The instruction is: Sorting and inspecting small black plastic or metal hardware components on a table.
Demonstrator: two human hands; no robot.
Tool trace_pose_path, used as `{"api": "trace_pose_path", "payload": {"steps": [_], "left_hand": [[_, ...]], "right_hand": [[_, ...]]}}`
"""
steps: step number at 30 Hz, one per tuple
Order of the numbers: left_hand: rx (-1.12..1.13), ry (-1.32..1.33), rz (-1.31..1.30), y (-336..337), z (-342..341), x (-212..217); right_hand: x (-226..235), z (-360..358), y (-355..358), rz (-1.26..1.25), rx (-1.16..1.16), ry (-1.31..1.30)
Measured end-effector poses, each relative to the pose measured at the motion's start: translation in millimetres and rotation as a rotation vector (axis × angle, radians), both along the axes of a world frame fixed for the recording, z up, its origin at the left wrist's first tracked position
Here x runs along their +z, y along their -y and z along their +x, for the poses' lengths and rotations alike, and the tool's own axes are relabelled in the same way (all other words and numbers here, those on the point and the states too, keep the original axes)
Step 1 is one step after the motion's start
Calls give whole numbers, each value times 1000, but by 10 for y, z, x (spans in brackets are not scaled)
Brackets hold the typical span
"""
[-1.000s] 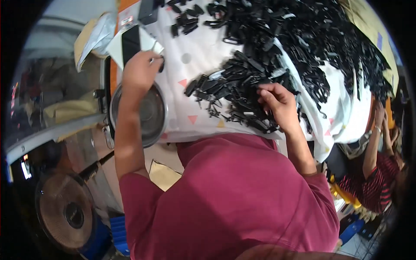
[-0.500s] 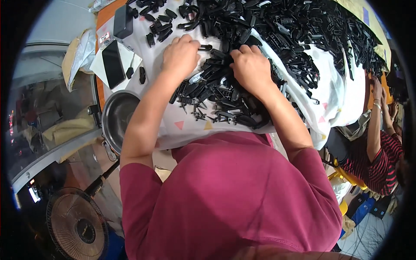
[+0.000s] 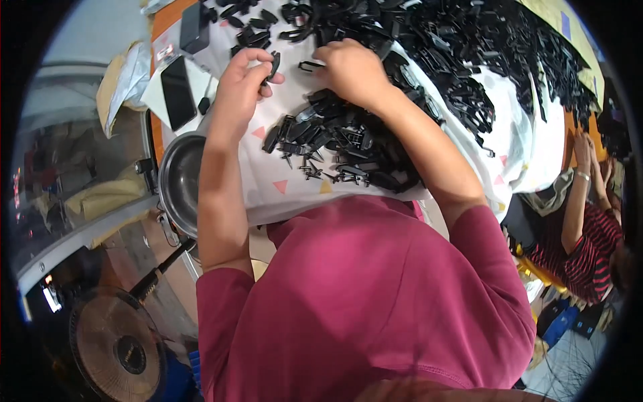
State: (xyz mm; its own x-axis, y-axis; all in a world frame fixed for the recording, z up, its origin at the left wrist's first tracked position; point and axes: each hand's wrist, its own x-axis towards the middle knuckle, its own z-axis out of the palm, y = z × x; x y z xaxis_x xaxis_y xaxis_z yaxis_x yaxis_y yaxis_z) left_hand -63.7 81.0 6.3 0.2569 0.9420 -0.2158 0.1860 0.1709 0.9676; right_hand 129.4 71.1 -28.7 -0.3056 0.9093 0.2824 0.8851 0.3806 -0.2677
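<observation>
My left hand [image 3: 240, 90] is raised over the left side of the cloth. It pinches a small curved black plastic part [image 3: 275, 63] between thumb and fingers. To its right, my right hand [image 3: 353, 72] is closed, palm down, with a black U-shaped plastic part [image 3: 309, 66] sticking out from its fingertips. The rest of that part is hidden under the fingers. Between my forearms lies a heap of black plastic parts [image 3: 325, 130], with several small pin-like pieces [image 3: 311, 169] at its near edge.
A much larger pile of black parts [image 3: 462, 47] spreads across the far right. A phone [image 3: 177, 94], a black box [image 3: 194, 28] and a dark metal bowl [image 3: 179, 174] stand at left. A fan [image 3: 120, 345] is lower left. Another person's arm [image 3: 577, 191] reaches in at right.
My left hand has moved left and turned, bringing the curved part into view. My right hand has shifted left and away from me, off the near heap, with the U-shaped part at its fingertips.
</observation>
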Motion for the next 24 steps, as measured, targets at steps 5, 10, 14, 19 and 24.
{"api": "trace_pose_path", "payload": {"steps": [5, 10, 14, 19, 24], "left_hand": [[157, 593, -168, 362, -117, 57], [90, 235, -21, 539, 71, 223], [-44, 76, 447, 500, 303, 143], [-150, -150, 572, 553, 412, 372], [-127, -393, 925, 610, 359, 336]], "right_hand": [[-80, -173, -288, -156, 55, 169], [654, -22, 264, -612, 49, -1002], [784, 114, 588, -727, 78, -1341], [735, 274, 625, -807, 65, -1482], [738, 286, 652, -871, -34, -1374]]}}
